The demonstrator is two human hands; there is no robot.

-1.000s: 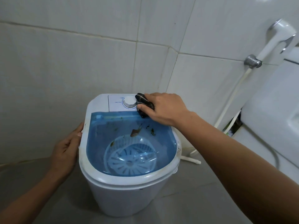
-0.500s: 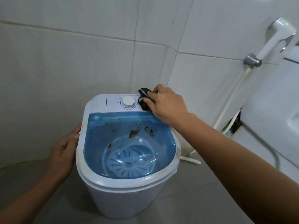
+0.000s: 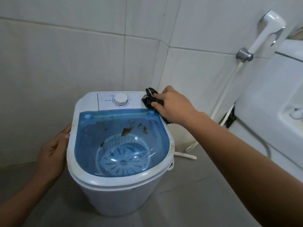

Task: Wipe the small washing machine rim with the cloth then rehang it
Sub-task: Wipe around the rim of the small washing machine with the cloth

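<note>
A small white washing machine [image 3: 114, 190] stands on the grey floor in a tiled corner. Its see-through blue lid [image 3: 91, 145] carries brown stains, and a white dial [image 3: 120, 99] sits on the back panel. My right hand [image 3: 173, 105] presses a bunched dark cloth [image 3: 150, 98] onto the machine's back right corner, right of the dial. My left hand [image 3: 52, 153] lies flat against the machine's left side, thumb tip on the white rim [image 3: 72, 138].
A white bidet sprayer [image 3: 265, 30] hangs on the right wall, its hose [image 3: 226, 94] running down to the floor. A white toilet [image 3: 270, 104] fills the right edge. A white pipe [image 3: 185, 155] lies on the floor behind the machine.
My right hand has slid the cloth from beside the dial rightward to the back right corner. My left hand stays on the machine's left side.
</note>
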